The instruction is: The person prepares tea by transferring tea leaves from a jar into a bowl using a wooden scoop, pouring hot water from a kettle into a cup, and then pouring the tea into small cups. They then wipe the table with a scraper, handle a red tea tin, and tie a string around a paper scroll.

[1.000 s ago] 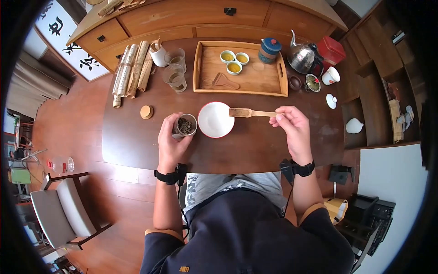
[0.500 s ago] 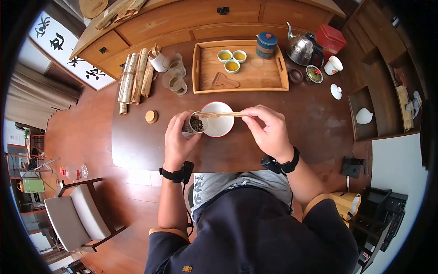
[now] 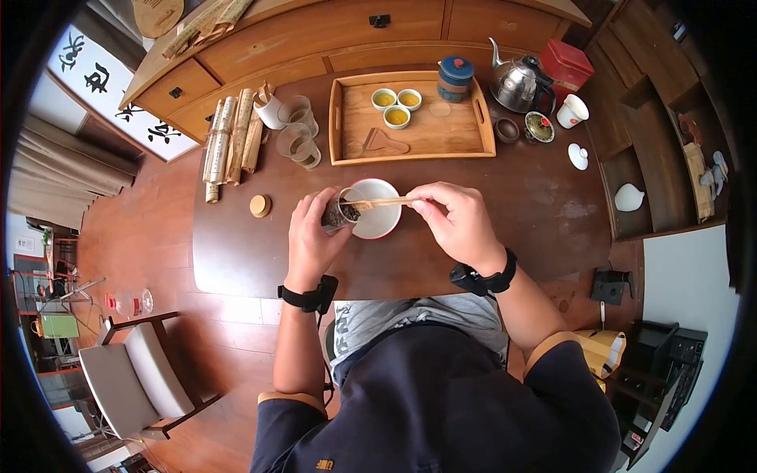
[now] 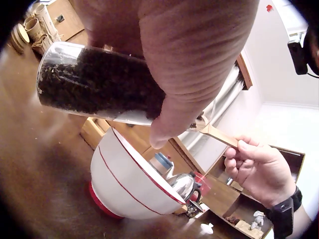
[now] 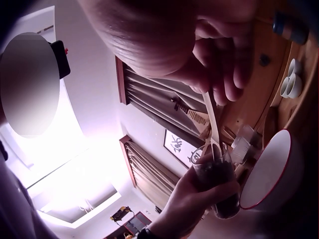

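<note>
My left hand (image 3: 309, 240) grips a clear glass jar (image 4: 89, 82) of dark loose tea leaves, tilted with its mouth towards the right. Between thumb and fingers my right hand (image 3: 465, 225) pinches the handle of a bamboo tea scoop (image 3: 388, 202). The scoop's far end reaches into the jar's mouth, with some leaves showing there in the left wrist view. A white bowl (image 4: 127, 174) with a red rim and red foot stands on the table, just right of the jar and partly under the scoop.
A round wooden lid (image 3: 260, 206) lies left of the jar. Behind are two glass pitchers (image 3: 299, 146), bamboo slip rolls (image 3: 229, 142) and a wooden tray (image 3: 449, 138) with three filled cups (image 3: 397, 117) and a blue canister (image 3: 455, 80). A steel kettle (image 3: 516, 85) stands back right.
My right hand has moved left, bringing the scoop from over the bowl into the jar's mouth. The jar has tipped towards the bowl and come closer to it.
</note>
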`<state>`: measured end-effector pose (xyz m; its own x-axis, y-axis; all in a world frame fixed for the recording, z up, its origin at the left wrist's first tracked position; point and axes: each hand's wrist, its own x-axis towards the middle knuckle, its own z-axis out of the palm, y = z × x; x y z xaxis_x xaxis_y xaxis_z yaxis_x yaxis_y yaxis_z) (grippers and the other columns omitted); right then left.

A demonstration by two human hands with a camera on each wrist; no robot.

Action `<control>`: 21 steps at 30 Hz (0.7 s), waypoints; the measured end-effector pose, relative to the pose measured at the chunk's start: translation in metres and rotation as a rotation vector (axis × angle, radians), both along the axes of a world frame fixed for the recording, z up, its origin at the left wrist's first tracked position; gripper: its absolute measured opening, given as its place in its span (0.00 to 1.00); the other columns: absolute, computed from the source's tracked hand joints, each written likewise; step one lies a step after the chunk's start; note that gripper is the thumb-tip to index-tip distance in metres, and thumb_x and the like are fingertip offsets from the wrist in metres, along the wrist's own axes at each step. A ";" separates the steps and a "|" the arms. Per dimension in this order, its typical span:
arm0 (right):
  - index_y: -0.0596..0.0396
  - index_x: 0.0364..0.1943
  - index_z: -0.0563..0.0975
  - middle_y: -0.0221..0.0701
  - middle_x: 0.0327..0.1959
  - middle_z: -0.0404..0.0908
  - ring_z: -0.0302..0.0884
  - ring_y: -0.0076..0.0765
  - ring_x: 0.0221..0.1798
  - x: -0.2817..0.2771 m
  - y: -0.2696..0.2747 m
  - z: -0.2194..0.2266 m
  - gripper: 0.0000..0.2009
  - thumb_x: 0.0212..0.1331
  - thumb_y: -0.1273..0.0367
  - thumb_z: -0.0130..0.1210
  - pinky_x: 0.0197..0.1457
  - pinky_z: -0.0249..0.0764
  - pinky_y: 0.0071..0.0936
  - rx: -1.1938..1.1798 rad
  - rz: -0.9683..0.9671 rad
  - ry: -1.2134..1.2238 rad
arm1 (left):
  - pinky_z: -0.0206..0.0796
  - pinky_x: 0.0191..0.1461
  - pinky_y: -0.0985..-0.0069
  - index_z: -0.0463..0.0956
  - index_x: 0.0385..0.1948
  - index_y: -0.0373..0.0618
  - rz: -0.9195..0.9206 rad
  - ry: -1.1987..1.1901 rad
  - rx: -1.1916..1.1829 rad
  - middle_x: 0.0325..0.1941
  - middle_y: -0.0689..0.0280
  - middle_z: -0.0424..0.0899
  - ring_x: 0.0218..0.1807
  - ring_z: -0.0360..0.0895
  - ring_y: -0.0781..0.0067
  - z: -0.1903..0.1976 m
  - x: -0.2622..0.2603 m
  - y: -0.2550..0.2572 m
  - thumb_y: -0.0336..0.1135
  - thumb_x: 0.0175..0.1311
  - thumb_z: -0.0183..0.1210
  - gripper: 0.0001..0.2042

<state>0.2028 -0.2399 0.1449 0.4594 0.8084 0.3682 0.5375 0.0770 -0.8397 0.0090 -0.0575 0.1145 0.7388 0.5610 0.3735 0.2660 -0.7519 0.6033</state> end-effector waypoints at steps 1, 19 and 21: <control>0.63 0.43 0.84 0.37 0.36 0.89 0.86 0.29 0.36 0.000 0.000 -0.001 0.05 0.67 0.79 0.60 0.40 0.80 0.27 0.002 -0.003 0.068 | 0.75 0.56 0.61 0.78 0.57 0.41 0.005 -0.001 -0.001 0.48 0.55 0.84 0.52 0.82 0.50 0.000 0.001 -0.001 0.26 0.49 0.74 0.28; 0.63 0.45 0.82 0.34 0.35 0.88 0.84 0.22 0.35 0.009 0.012 -0.025 0.06 0.72 0.74 0.58 0.40 0.80 0.21 -0.096 0.007 0.738 | 0.76 0.56 0.63 0.78 0.57 0.40 0.021 -0.031 -0.065 0.48 0.55 0.84 0.52 0.83 0.53 -0.005 -0.001 -0.002 0.26 0.49 0.75 0.29; 0.63 0.45 0.82 0.34 0.35 0.89 0.84 0.22 0.35 0.008 0.012 -0.026 0.06 0.72 0.74 0.57 0.40 0.79 0.21 -0.078 0.006 0.738 | 0.76 0.57 0.63 0.78 0.57 0.40 0.021 -0.032 -0.063 0.49 0.55 0.84 0.52 0.83 0.53 -0.007 -0.001 -0.002 0.26 0.49 0.75 0.29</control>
<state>0.2106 -0.2282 0.1187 0.5605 0.8229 -0.0932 -0.1686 0.0033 -0.9857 0.0079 -0.0593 0.1079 0.7149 0.5990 0.3607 0.2605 -0.7069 0.6576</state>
